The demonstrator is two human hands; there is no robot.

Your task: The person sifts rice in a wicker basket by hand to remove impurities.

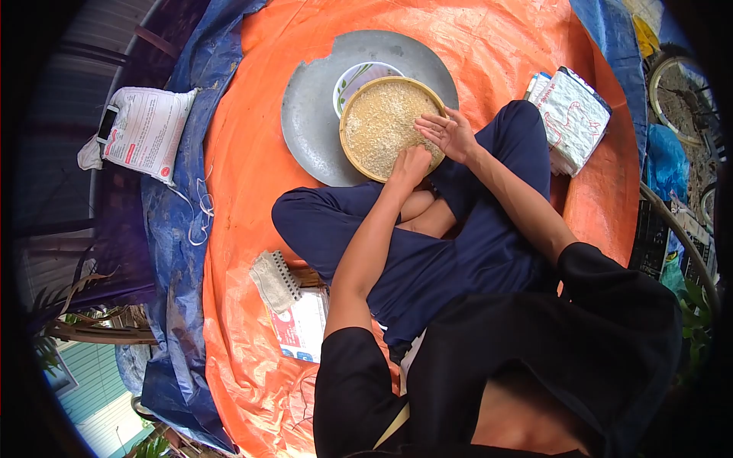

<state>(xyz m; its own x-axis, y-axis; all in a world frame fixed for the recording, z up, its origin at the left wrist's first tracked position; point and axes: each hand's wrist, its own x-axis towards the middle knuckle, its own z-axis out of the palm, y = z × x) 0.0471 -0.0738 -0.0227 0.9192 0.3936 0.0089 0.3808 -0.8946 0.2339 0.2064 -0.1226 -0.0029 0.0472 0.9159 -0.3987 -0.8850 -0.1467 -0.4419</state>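
Observation:
A round, shallow woven basket (382, 126) with a raised rim holds a layer of pale grain (385, 114). It rests in front of my crossed legs, partly over a white bowl with a green leaf pattern (351, 79). Under both lies a large grey round tray (309, 130) with a broken edge. My left hand (412, 163) is at the basket's near side, its fingers curled down at the grain; whatever they pinch is hidden. Over the right part of the basket, my right hand (449, 136) is open, fingers stretched out and palm partly showing.
An orange tarp (252, 99) covers the ground, with blue tarp (172, 252) along its edge. A white sack (149, 130) with a phone (108, 122) stands left. Folded white sacks (574, 118) lie right. Near my left leg are a notebook-like item (275, 282) and a printed packet (305, 324).

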